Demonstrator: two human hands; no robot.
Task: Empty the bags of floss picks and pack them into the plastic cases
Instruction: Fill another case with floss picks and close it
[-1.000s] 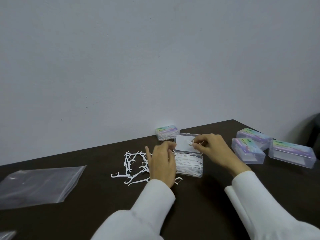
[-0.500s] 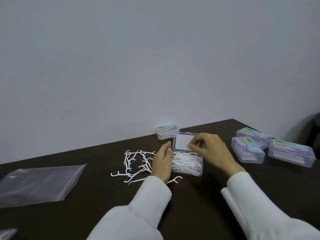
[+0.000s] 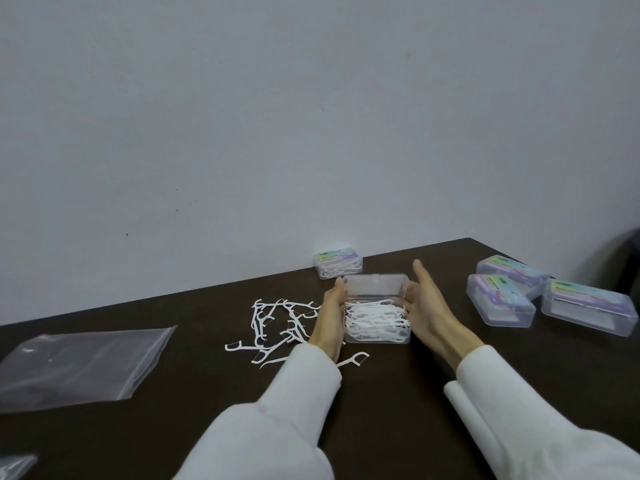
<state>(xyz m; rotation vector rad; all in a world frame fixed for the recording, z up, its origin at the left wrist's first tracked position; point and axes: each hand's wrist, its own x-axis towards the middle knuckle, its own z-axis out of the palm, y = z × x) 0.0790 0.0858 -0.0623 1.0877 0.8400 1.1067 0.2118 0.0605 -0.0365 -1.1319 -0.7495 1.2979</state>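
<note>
Open case full of floss picks, hands flanking

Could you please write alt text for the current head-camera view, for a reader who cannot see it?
A person's left hand and right hand, fingers straight, flank an open clear case full of white floss picks on a dark table. Loose floss picks lie to its left, beyond them an empty plastic bag; four closed cases sit behind and to the right.
</note>
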